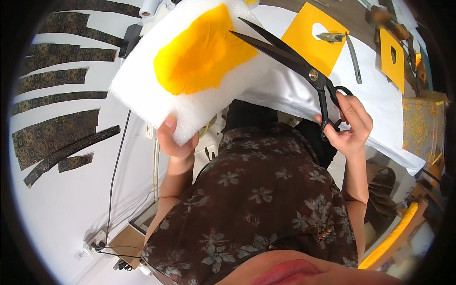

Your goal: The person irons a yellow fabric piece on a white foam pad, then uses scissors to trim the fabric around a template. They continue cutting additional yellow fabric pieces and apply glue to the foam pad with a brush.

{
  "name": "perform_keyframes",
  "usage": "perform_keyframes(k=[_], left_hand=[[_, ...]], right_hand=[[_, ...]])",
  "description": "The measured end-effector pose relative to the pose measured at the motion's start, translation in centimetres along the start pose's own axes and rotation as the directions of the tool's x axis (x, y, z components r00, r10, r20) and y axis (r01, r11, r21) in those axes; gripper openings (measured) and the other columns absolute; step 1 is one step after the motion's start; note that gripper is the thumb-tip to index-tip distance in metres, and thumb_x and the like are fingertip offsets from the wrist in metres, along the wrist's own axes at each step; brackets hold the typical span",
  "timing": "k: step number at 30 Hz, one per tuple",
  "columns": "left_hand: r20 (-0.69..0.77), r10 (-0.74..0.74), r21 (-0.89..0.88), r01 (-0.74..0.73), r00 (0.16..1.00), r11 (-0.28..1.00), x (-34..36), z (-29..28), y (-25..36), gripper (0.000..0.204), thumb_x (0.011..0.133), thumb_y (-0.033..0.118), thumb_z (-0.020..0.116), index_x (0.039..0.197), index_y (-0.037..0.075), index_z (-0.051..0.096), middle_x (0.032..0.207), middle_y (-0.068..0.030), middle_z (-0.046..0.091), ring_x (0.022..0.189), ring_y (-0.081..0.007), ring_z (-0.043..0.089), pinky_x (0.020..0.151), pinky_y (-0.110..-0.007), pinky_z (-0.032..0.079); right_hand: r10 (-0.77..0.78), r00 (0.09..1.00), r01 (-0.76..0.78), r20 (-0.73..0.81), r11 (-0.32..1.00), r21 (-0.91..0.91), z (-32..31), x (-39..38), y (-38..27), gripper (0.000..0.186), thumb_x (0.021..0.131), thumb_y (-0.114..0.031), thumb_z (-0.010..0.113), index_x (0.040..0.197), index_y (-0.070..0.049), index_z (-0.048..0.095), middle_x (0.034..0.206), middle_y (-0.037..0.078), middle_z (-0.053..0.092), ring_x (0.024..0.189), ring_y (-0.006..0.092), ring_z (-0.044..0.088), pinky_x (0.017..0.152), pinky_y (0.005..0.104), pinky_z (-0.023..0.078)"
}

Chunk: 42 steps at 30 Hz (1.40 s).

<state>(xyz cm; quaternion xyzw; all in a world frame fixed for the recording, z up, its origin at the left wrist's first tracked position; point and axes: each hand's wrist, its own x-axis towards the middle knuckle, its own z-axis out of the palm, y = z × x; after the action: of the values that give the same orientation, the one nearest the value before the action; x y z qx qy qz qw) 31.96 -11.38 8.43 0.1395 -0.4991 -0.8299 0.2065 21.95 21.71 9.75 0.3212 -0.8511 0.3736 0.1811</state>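
My left hand point(175, 138) grips a near corner of a thick white foam sheet point(137, 83), thumb on top and fingers underneath. On the foam lies a piece of bright yellow fabric point(199, 54), slightly wrinkled, with a rounded left end. In my right hand point(351, 126) is a pair of large black scissors point(313, 75), with fingers and thumb through the handles. The blades point up and left, spread a little apart. Their tips reach over the right part of the yellow fabric; whether they touch it I cannot tell.
Beyond the scissors, a yellow card point(304, 40) with a cutout lies on the white-covered table point(375, 102), beside a slim grey tool point(354, 59). Another yellow card point(391, 61) is farther right. Dark patterned fabric strips point(57, 135) hang at the left. A black cable point(117, 175) runs downward.
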Motion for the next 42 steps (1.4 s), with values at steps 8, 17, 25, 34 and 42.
perform_keyframes(k=[8,17,25,34,42], left_hand=[[0.001,0.009,0.043,-0.009,1.000,0.999,-0.1,0.7,-0.6,0.073,0.081,0.038,0.053,0.139,-0.003,0.040,0.131,-0.0185,0.053,0.121,-0.0314,0.055,0.100,-0.043,0.047],[-0.016,0.002,0.179,0.001,1.000,0.984,-0.2,0.0,0.1,0.069,0.082,0.037,0.053,0.136,-0.004,0.042,0.124,-0.0190,0.057,0.111,-0.0306,0.060,0.088,-0.040,0.052],[-0.099,-0.095,0.092,0.104,0.991,0.990,1.1,-0.2,2.0,0.069,0.080,0.032,0.058,0.137,-0.003,0.043,0.125,-0.0185,0.058,0.111,-0.0300,0.061,0.090,-0.041,0.053],[-0.024,-0.106,0.046,0.107,0.994,0.993,0.9,0.0,1.5,0.074,0.080,0.034,0.059,0.142,-0.002,0.038,0.131,-0.0186,0.054,0.118,-0.0321,0.058,0.095,-0.045,0.050],[0.002,-0.051,0.005,0.051,0.999,0.999,0.3,1.1,0.7,0.069,0.082,0.030,0.058,0.137,-0.008,0.041,0.126,-0.0211,0.057,0.111,-0.0328,0.060,0.091,-0.042,0.050]], right_hand=[[-0.030,1.000,0.030,0.003,0.995,-0.093,-0.5,0.6,-0.5,0.050,0.060,-0.012,0.084,0.103,0.008,0.070,0.084,0.013,0.066,0.067,0.0224,0.067,0.059,0.0291,0.054],[-0.110,0.993,0.113,0.030,0.979,-0.170,-2.3,1.6,0.1,0.050,0.060,-0.016,0.085,0.103,0.006,0.071,0.084,0.013,0.067,0.066,0.0228,0.066,0.057,0.0300,0.053],[-0.179,0.981,0.188,0.071,0.969,-0.162,-2.8,1.9,1.9,0.049,0.061,-0.017,0.085,0.103,0.004,0.071,0.084,0.013,0.067,0.066,0.0229,0.066,0.059,0.0305,0.053],[-0.063,0.997,0.067,0.041,0.992,-0.107,-0.7,0.6,1.3,0.051,0.062,-0.019,0.087,0.104,0.005,0.070,0.086,0.012,0.066,0.066,0.0226,0.065,0.059,0.0305,0.053],[-0.026,0.999,0.028,0.028,0.995,-0.091,-0.6,0.8,0.8,0.049,0.063,-0.015,0.087,0.104,0.006,0.070,0.087,0.013,0.066,0.068,0.0235,0.066,0.061,0.0308,0.054]])
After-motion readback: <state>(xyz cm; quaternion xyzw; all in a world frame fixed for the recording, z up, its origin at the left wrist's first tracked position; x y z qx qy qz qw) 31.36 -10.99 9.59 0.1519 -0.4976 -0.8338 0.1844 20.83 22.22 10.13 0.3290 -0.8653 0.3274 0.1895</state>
